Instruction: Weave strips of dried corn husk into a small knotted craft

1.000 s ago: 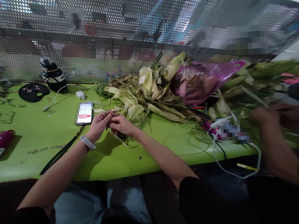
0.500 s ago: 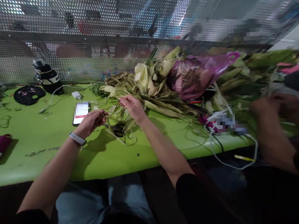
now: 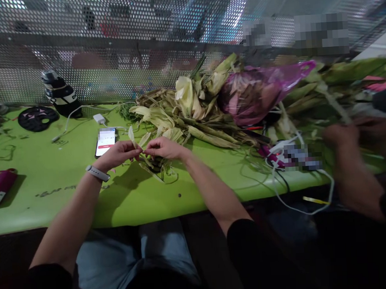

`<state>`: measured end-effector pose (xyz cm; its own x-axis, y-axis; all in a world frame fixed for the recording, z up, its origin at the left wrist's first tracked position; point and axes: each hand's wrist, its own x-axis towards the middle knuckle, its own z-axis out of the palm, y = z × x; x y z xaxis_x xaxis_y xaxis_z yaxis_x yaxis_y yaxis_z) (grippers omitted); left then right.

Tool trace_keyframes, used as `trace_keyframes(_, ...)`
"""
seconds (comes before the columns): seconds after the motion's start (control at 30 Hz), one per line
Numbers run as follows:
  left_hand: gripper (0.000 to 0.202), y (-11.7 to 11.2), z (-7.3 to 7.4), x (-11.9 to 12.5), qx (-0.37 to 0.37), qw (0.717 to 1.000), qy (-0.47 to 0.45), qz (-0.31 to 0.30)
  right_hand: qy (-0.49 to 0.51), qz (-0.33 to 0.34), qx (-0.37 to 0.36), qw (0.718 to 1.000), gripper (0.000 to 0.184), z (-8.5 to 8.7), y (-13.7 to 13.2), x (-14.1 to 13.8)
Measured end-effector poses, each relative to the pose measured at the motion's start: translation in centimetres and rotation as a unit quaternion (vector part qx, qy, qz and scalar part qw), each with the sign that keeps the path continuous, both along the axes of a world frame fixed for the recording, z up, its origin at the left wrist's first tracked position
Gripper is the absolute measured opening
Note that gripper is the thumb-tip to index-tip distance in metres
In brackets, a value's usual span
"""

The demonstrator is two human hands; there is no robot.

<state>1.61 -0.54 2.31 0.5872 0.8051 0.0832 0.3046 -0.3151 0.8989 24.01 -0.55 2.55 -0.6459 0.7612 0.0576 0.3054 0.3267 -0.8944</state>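
My left hand [image 3: 118, 152], with a pale band on its wrist, and my right hand [image 3: 164, 148] meet fingertip to fingertip over the green table [image 3: 51, 183]. Both pinch a thin pale strip of corn husk [image 3: 133, 137] that sticks up between them. Below the hands lie loose husk strips [image 3: 155, 168]. Just beyond them a big heap of corn husks [image 3: 191, 114] spreads over the table.
A phone [image 3: 105, 141] with a lit screen lies left of my hands, with a white charger and cable [image 3: 99, 119] behind. A purple plastic bag [image 3: 258, 92] sits in the heap. Another person's hands [image 3: 356, 139] work at the right. A perforated metal screen [image 3: 108, 49] backs the table.
My right hand reached out to the husk heap half a second ago and has come back to meet my left hand, now pinching a husk strip between both.
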Motion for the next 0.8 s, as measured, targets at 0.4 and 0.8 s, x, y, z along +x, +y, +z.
trace_keyframes(0.4, 0.031, 0.6, 0.2, -0.9, -0.025, 0.995, -0.093, 0.015, 0.079, -0.027, -0.030, 0.996, 0.032, -0.2, 0.7, 0.8)
trace_keyframes(0.8, 0.037, 0.8, 0.7, -1.4, -0.049, 0.961, -0.194, 0.192, 0.185, -0.078, -0.080, 0.976, 0.024, -0.8, 1.3, 1.5)
